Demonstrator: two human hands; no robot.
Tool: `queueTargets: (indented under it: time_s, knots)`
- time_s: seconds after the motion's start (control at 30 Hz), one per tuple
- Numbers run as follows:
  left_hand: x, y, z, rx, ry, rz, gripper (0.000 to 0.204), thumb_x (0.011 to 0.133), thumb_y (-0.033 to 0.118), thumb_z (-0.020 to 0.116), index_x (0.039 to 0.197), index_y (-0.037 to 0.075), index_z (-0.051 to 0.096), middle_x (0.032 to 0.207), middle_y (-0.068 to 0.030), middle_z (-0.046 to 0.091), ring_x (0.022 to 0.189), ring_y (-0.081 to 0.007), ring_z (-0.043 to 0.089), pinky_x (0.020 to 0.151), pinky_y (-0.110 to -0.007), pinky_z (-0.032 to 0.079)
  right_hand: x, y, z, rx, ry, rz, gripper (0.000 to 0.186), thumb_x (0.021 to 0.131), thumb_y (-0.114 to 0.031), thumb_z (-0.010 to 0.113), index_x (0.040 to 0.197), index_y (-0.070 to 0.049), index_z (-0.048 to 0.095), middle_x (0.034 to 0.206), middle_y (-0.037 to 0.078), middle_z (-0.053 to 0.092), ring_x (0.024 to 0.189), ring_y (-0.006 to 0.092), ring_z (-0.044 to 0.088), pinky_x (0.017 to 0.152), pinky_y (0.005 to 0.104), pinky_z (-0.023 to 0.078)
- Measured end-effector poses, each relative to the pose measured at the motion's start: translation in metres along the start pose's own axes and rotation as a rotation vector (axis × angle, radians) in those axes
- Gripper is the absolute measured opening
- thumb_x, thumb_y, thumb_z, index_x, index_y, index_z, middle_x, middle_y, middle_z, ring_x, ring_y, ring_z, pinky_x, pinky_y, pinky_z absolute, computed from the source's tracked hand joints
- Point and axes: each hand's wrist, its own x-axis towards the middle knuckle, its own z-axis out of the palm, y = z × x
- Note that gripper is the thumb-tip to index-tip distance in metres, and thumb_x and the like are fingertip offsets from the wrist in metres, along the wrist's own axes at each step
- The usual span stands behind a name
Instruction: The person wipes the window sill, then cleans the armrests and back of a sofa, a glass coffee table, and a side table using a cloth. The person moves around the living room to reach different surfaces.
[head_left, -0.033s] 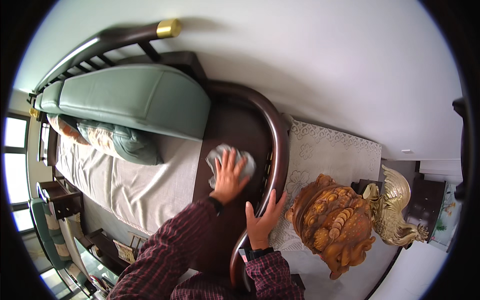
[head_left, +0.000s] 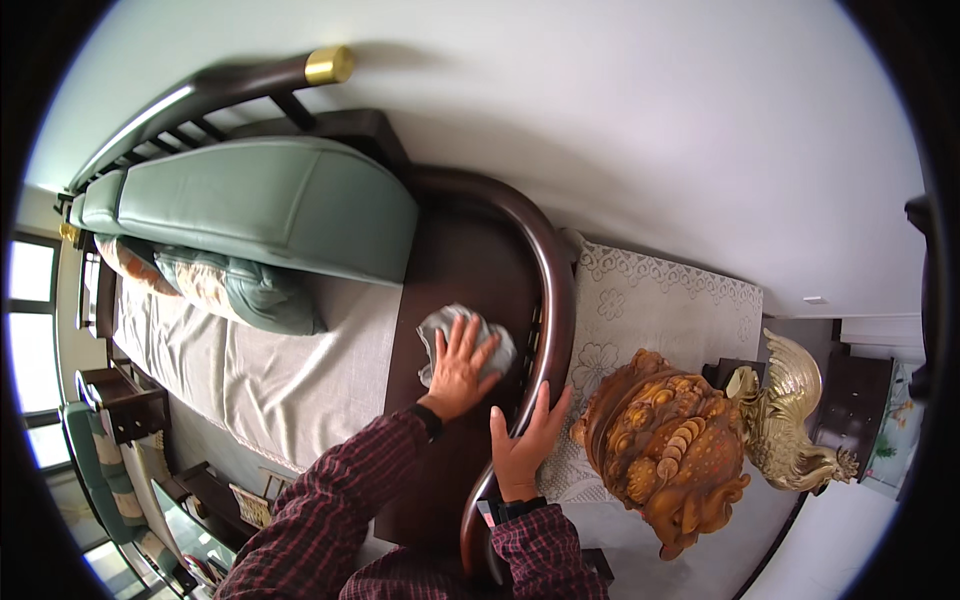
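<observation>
- Left hand (head_left: 462,378): palm down on a grey cloth (head_left: 437,322), with the fingers extended and slightly spread; the grip is unclosed, lying flat over the cloth.
- Grey cloth: crumpled, located on the dark wooden surface (head_left: 470,250), between the pale seat cover (head_left: 355,320) at left and the curved wooden rail (head_left: 557,290) at right.
- Right hand (head_left: 527,450): at the near part of the rail, with the thumb and fingers apart; the grip is not clamped on anything. Contact beneath the palm cannot be told.
- Wrists: a dark band (head_left: 433,416) on the left, another band (head_left: 515,508) on the right; both sleeves are dark plaid.
- Far left: a green padded backrest (head_left: 270,200), with cushions (head_left: 200,280) leaning before it and a gold-capped wooden top bar (head_left: 240,85) behind it.
- Right of the rail: a pale lace cover (head_left: 670,300); nearer, an orange-brown carving (head_left: 670,455) with a row of coin-like discs.
- Right of the carving, just beside it: a gold-coloured bird figure (head_left: 790,435).
</observation>
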Motion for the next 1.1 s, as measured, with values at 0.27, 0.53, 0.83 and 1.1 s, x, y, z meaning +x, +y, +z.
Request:
queueTargets:
  time_s: [0.27, 0.53, 0.83, 1.1]
  knots:
    - [0.157, -0.035, -0.009, 0.056, 0.393, 0.025, 0.067, 0.089, 0.036, 0.075, 0.149, 0.021, 0.052, 0.164, -0.0182, 0.034, 0.155, -0.0437, 0.023, 0.119, -0.070, 0.023, 0.003, -0.001, -0.004, -0.004, 0.037, -0.027, 0.082, 0.084, -0.036, 0.084, 0.147, 0.003, 0.047, 0.157, 0.040, 0.028, 0.141, 0.0573, 0.038, 0.113, 0.0574, 0.042]
    - [0.007, -0.036, 0.008, -0.047, 0.298, -0.093, 0.073, 0.080, 0.028, 0.083, 0.146, 0.014, 0.054, 0.166, -0.0231, 0.029, 0.155, -0.0480, 0.021, 0.118, -0.071, 0.024, 0.003, -0.005, -0.005, 0.033, 0.054, 0.032, 0.084, 0.081, -0.034, 0.083, 0.150, -0.004, 0.047, 0.158, 0.038, 0.029, 0.142, 0.0555, 0.038, 0.112, 0.0570, 0.041]
    - [0.162, -0.040, -0.081, -0.324, 0.854, 0.124, 0.048, 0.093, 0.009, 0.063, 0.140, -0.001, 0.054, 0.147, -0.0269, 0.050, 0.135, -0.0476, 0.044, 0.116, -0.052, 0.035, 0.003, -0.002, -0.006, 0.045, 0.045, 0.015, 0.085, 0.083, -0.039, 0.083, 0.150, -0.002, 0.046, 0.158, 0.039, 0.028, 0.142, 0.0556, 0.038, 0.113, 0.0571, 0.041]
    - [0.190, 0.073, -0.044, -0.275, 0.438, 0.195, 0.044, 0.083, 0.023, 0.076, 0.126, 0.013, 0.071, 0.163, -0.0311, 0.026, 0.154, -0.0565, 0.005, 0.121, -0.067, 0.023, 0.000, 0.007, -0.003, 0.098, 0.090, -0.010, 0.058, 0.109, -0.038, 0.047, 0.151, 0.002, 0.043, 0.158, 0.040, 0.029, 0.142, 0.0551, 0.039, 0.116, 0.0559, 0.038]
